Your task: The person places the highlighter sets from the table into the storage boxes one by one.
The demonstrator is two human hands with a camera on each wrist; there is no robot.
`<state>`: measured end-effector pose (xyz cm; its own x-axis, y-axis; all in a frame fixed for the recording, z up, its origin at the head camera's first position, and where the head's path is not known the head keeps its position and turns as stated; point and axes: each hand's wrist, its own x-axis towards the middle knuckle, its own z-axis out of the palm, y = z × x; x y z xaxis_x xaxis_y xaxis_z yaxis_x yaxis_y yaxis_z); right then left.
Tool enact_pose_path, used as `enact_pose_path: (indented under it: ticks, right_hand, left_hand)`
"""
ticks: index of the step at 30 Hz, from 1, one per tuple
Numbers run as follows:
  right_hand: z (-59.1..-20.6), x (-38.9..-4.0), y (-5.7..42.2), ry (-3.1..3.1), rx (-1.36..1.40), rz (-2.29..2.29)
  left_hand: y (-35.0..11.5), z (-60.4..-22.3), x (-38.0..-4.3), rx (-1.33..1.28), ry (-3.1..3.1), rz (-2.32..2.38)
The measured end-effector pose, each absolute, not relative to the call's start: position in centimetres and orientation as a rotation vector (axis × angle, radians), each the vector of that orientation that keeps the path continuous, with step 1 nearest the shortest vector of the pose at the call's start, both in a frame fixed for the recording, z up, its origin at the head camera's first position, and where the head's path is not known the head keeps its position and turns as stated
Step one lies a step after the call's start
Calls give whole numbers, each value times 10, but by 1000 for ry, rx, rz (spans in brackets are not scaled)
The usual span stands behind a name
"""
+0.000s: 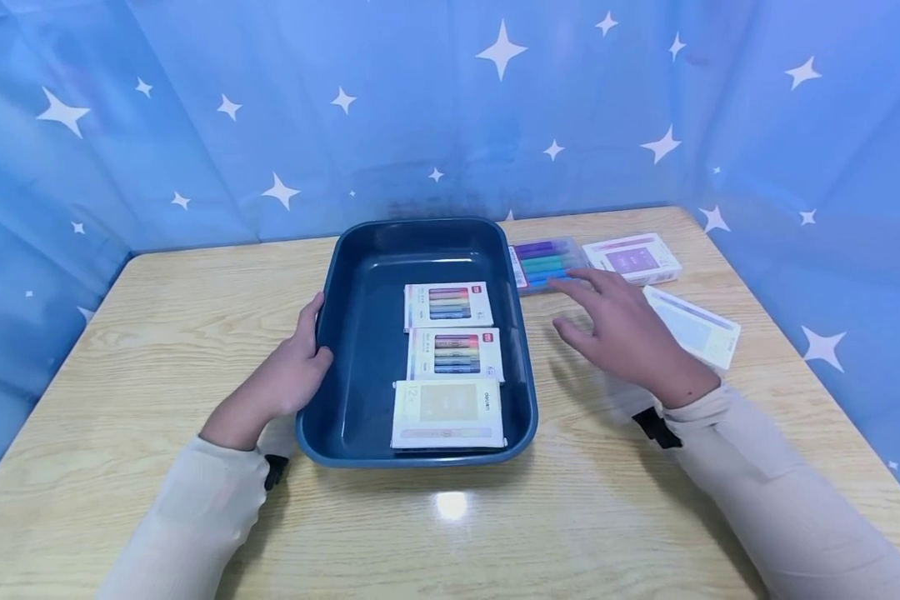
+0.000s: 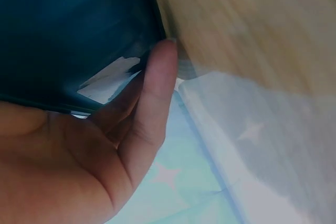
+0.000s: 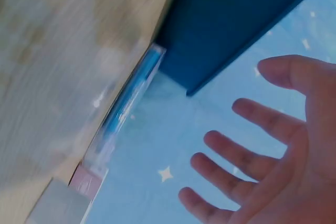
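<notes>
A dark blue rectangular bin (image 1: 371, 367) stands on the table with several white boxes inside. Two are small pen boxes with colour windows (image 1: 450, 304), (image 1: 456, 354); nearest the front lies a cream-windowed box (image 1: 448, 414). My left hand (image 1: 294, 367) rests against the bin's left outer side, one finger straight along its wall in the left wrist view. My right hand (image 1: 617, 329) hovers right of the bin, fingers spread and holding nothing. Beyond its fingertips lies a clear pack of coloured markers (image 1: 543, 260), partly covered by the hand in the head view.
Right of the marker pack lies a white box with a purple panel (image 1: 633, 257). Another white box with a pale panel (image 1: 696, 327) sits nearer, partly behind my right hand. A wooden table (image 1: 157, 333) carries everything, and a blue star-patterned curtain (image 1: 420, 108) hangs behind.
</notes>
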<state>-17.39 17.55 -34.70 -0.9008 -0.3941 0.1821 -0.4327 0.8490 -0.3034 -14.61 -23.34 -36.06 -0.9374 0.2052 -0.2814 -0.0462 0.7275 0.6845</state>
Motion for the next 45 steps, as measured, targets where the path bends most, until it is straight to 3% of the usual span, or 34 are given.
enact_pose_path:
  ticks: [15, 45]
  right_hand:
    - [-349, -197, 212, -3149, 485, 401]
    - [-356, -206, 256, -3358, 280, 329]
  left_hand:
    - [-233, -357, -147, 136, 2608, 958]
    - [-234, -358, -150, 117, 2632, 838]
